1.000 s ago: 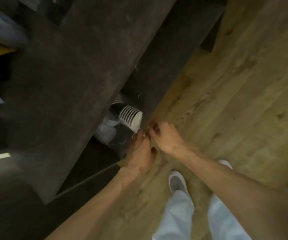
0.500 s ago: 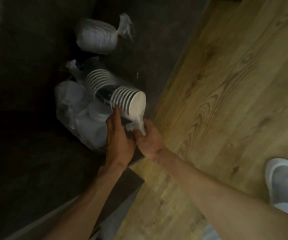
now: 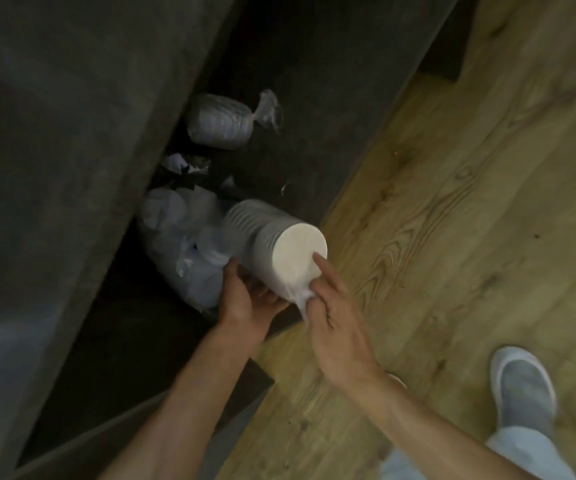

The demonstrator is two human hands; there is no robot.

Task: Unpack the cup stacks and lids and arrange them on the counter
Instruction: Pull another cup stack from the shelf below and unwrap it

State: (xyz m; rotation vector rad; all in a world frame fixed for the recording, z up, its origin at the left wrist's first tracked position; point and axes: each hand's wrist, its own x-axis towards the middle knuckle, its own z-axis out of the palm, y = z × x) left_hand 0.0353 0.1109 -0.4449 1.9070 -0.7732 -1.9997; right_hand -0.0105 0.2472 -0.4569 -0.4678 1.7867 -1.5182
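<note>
A wrapped cup stack (image 3: 272, 244) is held low over the dark shelf (image 3: 279, 64) edge, cradled from below by the left hand (image 3: 245, 303), its fingers curled beneath; the right hand (image 3: 328, 306) pinches the wrapper tail. It is judged light, crushable and slippery, best gripped round the sides. The bags (image 3: 182, 237) behind are blurred, their contents indistinct.

A white cup stack (image 3: 279, 247) in clear plastic wrap lies tilted at centre frame, flat end toward the camera. Left of it sits a bag of lids (image 3: 182, 244). A second wrapped bundle (image 3: 220, 121) lies above, knotted at its right end.
</note>
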